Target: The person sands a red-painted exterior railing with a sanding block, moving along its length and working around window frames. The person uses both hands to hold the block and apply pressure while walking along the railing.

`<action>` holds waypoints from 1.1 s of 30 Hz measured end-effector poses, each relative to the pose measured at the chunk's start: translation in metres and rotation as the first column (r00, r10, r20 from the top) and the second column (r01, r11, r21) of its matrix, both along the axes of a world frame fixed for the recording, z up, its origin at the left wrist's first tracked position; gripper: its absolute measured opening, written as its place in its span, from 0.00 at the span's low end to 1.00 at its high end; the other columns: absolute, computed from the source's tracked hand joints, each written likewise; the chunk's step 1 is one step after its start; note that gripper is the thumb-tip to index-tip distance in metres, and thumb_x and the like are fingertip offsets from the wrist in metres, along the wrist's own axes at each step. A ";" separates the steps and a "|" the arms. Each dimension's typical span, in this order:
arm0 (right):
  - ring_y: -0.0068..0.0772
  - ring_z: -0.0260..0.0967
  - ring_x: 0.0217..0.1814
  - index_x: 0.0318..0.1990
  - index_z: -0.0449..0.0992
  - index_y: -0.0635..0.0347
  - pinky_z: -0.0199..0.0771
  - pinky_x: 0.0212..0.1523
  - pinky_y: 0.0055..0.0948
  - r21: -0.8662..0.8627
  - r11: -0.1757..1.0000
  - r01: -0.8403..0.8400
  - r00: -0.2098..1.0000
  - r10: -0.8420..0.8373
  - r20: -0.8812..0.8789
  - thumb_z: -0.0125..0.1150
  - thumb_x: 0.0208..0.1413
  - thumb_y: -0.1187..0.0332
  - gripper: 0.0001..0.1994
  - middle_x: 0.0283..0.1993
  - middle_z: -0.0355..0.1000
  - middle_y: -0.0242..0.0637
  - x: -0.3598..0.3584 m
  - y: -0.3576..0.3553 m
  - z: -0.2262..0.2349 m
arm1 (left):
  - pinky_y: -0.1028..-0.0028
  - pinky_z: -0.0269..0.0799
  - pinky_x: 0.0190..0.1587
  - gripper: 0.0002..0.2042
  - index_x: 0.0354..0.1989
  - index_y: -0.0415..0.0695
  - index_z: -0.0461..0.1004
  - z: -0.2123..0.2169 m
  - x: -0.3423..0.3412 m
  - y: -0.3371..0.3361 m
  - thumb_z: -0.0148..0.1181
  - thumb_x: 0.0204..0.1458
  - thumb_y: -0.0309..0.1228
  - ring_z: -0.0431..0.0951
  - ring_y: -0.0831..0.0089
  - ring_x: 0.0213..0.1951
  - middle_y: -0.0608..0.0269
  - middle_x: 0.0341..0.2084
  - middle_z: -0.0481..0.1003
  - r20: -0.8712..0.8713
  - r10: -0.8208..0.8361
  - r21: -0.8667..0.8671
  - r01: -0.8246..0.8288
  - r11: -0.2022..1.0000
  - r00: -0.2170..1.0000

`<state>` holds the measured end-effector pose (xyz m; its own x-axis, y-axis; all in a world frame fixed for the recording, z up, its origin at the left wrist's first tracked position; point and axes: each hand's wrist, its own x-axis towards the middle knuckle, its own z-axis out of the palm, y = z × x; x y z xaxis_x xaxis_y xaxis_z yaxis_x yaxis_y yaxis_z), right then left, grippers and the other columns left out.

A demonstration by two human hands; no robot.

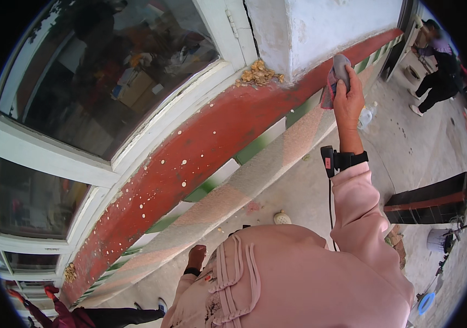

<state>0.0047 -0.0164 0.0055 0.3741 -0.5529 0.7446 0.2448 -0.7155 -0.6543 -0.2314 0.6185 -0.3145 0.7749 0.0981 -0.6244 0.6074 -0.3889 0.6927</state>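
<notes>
My right hand (348, 101) is raised against the red sill (201, 147) below a white wall, closed on a grey and pink cloth (336, 76) that presses on the red surface. A black band with a small device sits on that wrist. My left hand (195, 256) hangs low beside my body in a loose fist, holding nothing that I can see. A heap of crumbly tan debris (258, 74) lies on the sill at the foot of the white wall corner, left of the cloth.
A white-framed window (113, 71) fills the upper left. Another person (435, 65) stands at the upper right on the concrete floor. A plastic bottle (365, 116) lies on the floor. Someone's legs and dark red sleeve (64, 314) show at the lower left.
</notes>
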 end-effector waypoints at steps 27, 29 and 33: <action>0.56 0.62 0.54 0.52 0.72 0.59 0.68 0.52 0.46 -0.315 0.695 -0.647 0.760 0.624 -0.184 0.62 0.39 0.78 0.26 0.59 0.62 0.51 -0.095 0.250 -0.032 | 0.73 0.72 0.33 0.09 0.38 0.41 0.79 0.053 0.000 -0.003 0.58 0.52 0.30 0.76 0.74 0.28 0.63 0.29 0.79 0.072 -0.277 0.281 0.247 0.927 0.958; 0.55 0.64 0.52 0.50 0.74 0.58 0.70 0.51 0.45 -0.371 0.592 -0.716 0.677 0.719 -0.158 0.62 0.38 0.79 0.25 0.57 0.64 0.49 -0.097 0.259 -0.024 | 0.73 0.72 0.32 0.08 0.36 0.41 0.79 0.059 -0.002 -0.004 0.58 0.51 0.29 0.76 0.74 0.27 0.62 0.27 0.79 0.086 -0.178 0.218 0.155 0.963 0.980; 0.53 0.66 0.50 0.49 0.75 0.58 0.71 0.51 0.42 -0.420 0.693 -0.586 0.798 0.582 -0.154 0.61 0.38 0.80 0.24 0.56 0.67 0.49 -0.079 0.232 0.006 | 0.73 0.72 0.32 0.09 0.37 0.41 0.79 0.047 -0.020 0.004 0.59 0.50 0.29 0.75 0.74 0.26 0.61 0.27 0.79 0.047 0.027 0.124 -0.033 0.992 0.999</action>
